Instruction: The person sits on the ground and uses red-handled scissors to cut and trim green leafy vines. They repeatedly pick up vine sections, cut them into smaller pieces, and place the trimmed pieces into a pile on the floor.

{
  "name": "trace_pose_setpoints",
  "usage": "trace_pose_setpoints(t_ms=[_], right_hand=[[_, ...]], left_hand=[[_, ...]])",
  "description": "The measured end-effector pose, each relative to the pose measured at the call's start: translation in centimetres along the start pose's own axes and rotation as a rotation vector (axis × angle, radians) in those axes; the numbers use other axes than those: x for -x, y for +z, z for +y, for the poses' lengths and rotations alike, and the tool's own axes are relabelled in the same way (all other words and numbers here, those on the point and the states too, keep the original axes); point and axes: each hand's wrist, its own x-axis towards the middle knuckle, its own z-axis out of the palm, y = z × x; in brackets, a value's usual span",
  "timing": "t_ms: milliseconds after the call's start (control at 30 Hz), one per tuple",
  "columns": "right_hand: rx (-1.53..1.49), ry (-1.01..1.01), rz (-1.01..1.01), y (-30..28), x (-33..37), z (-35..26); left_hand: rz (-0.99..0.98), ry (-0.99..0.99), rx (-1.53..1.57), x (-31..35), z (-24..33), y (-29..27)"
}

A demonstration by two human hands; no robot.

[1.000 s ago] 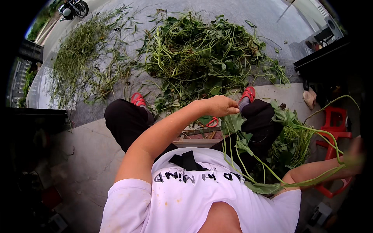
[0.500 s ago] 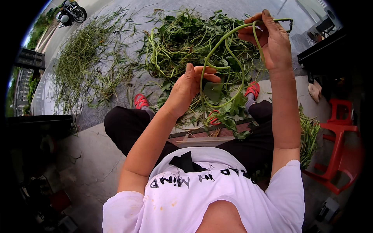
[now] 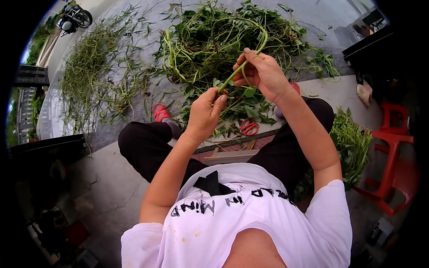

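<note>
I sit low over a big heap of green vines [image 3: 214, 40] on the ground. A long green stem [image 3: 237, 69] runs between my hands. My left hand [image 3: 205, 111] pinches its lower end at the fingertips. My right hand [image 3: 263, 73] grips it higher up, and above those fingers the stem curls back in a loop. Leafy sprigs [image 3: 243, 105] lie below my hands, between my knees.
Red-handled scissors [image 3: 249, 127] lie on the ground by my right knee. A thinner spread of stripped stems [image 3: 89, 76] covers the ground at left. A bundle of leafy greens [image 3: 351, 143] rests at my right beside a red stool [image 3: 393, 147]. Red shoes [image 3: 160, 111] show near the heap.
My right arm swung up from low at my right side with the stem. Both hands then came together in front of me, and the stem's loop has tightened between them.
</note>
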Motion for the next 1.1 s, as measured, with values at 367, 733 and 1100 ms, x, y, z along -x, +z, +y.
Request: trace_pose_setpoints(t_ms=[367,733,1100], right_hand=[[1.527,-0.705,0.077,-2.0,-2.5,6.3],[0.426,0.087,-0.023,-0.7,-2.2,6.9],[1.437,-0.648,-0.004,1.4,-1.0,9.1]], left_hand=[[0.13,-0.497,0.689,2.3,-2.4,-0.1],[0.256,-0.443,0.634,1.6,-3.6,-0.3],[0.257,-0.266,0.095,0.3,-5.3,-0.6]])
